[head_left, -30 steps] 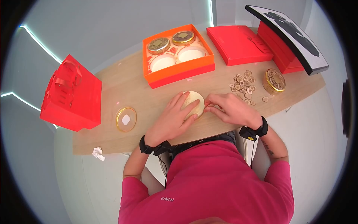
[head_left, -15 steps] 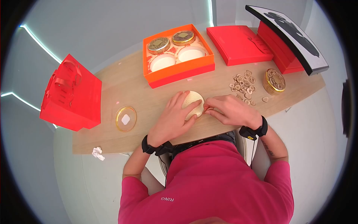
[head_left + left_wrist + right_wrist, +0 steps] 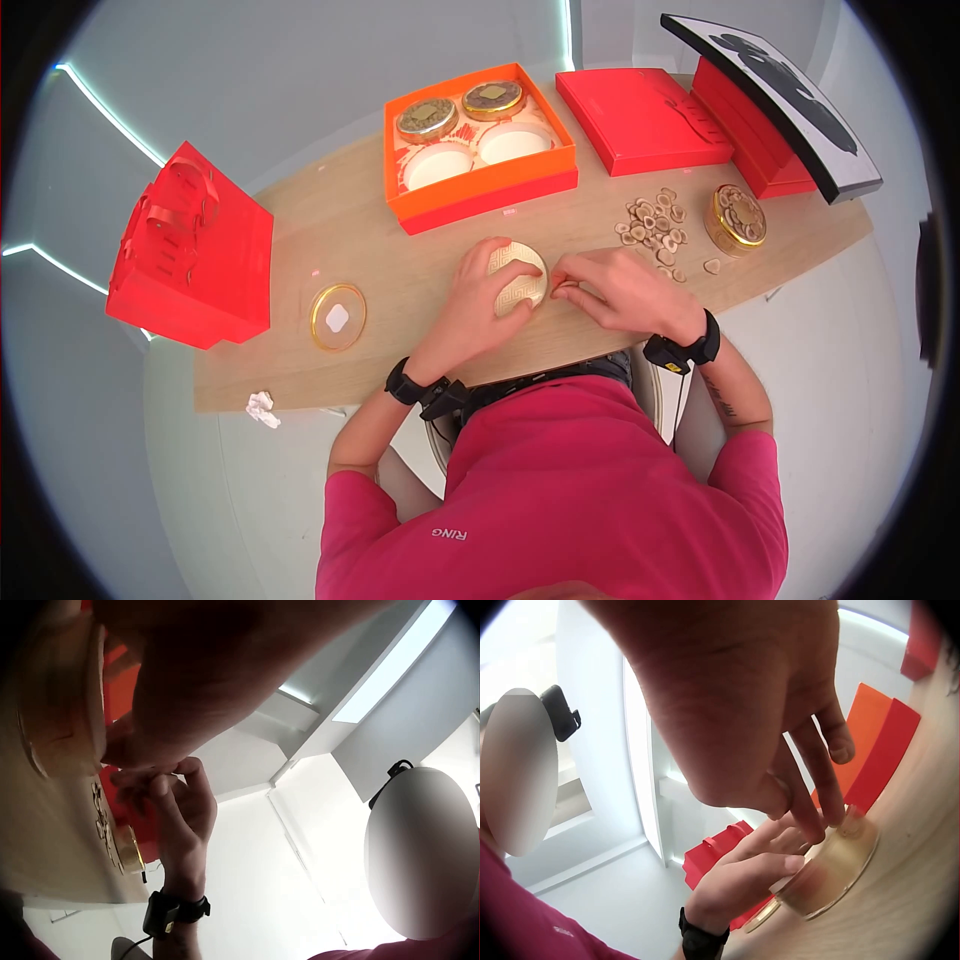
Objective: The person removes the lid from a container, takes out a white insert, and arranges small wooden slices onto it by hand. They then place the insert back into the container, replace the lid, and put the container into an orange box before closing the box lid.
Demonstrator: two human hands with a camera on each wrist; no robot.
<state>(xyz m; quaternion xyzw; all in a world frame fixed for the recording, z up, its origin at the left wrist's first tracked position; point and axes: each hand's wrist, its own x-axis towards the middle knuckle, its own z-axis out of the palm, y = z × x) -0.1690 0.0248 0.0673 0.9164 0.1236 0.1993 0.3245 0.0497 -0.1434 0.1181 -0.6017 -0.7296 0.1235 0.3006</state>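
Note:
A low round clear jar [image 3: 517, 291] with a cream, patterned inside stands on the table in front of the person. The left hand [image 3: 470, 308] holds it from the left, fingers over the far side and thumb at the near side. Close by the jar's right rim, the right hand [image 3: 628, 291] pinches a small brown slice [image 3: 565, 285], mostly hidden by its fingers. In the right wrist view the right fingertips overlap the clear jar wall [image 3: 829, 877]. A loose pile of brown slices [image 3: 655, 225] lies beyond the right hand.
A gold-rimmed lid [image 3: 339, 319] lies left. A filled jar [image 3: 735, 220] stands right. Behind are an orange-red box [image 3: 485, 198] holding two jars, a red box lid [image 3: 640, 120] and a tilted framed panel [image 3: 780, 100]. A red gift bag [image 3: 200, 265] and crumpled paper [image 3: 262, 409] are at left.
The left hand has shifted slightly, its fingers bending more and spreading around the jar, so more of the patterned inside shows. The right hand's fingertips have moved slightly right, away from the rim.

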